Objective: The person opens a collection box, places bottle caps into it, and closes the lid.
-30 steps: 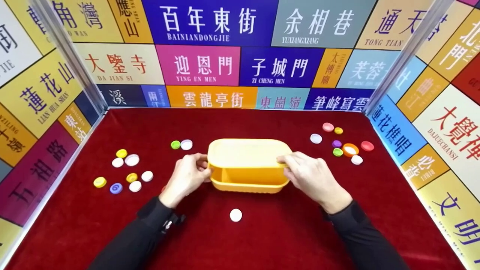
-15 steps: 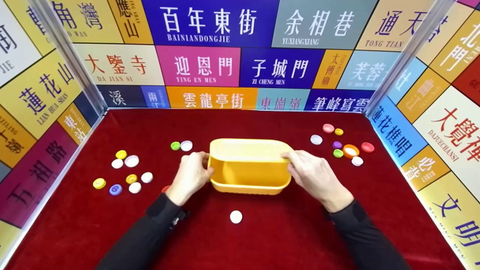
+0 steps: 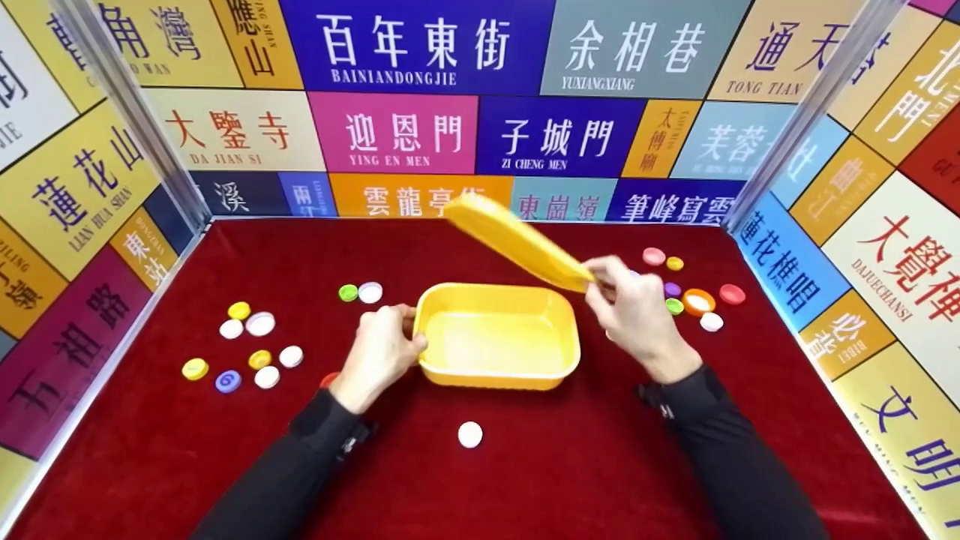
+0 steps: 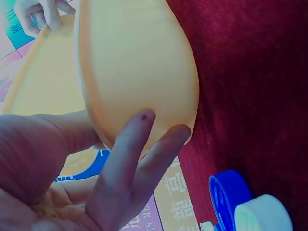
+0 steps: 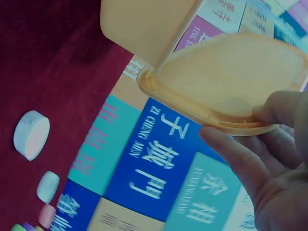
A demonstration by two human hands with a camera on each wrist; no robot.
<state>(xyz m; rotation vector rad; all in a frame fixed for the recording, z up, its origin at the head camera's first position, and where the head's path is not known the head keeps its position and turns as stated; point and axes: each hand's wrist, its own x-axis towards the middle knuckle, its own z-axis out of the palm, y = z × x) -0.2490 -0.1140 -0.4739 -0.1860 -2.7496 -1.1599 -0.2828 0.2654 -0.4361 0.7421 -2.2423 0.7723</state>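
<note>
Yellow rectangular plastic box sits open at the middle of the red felt table, straight ahead of me at twelve o'clock. My left hand grips its short wall at nine o'clock of the box, thumb at the rim and fingers curled round the outside; the left wrist view shows two of those fingers lying against the box's smooth rounded corner. My right hand pinches the yellow plastic lid by its lower right edge, at about two o'clock of the box. That lid is off the box and in the air, tilted steeply, its far end rising toward eleven o'clock against the back wall of coloured signs. The right wrist view shows my thumb and fingers closed on the lid's rimmed edge.

One white round bottle cap lies alone on the felt at six o'clock of the box, near but apart from it. A cluster of coloured bottle caps lies well off at nine o'clock, a green and white pair near the box at ten o'clock, and another coloured cluster at two o'clock, just beyond my right hand.
</note>
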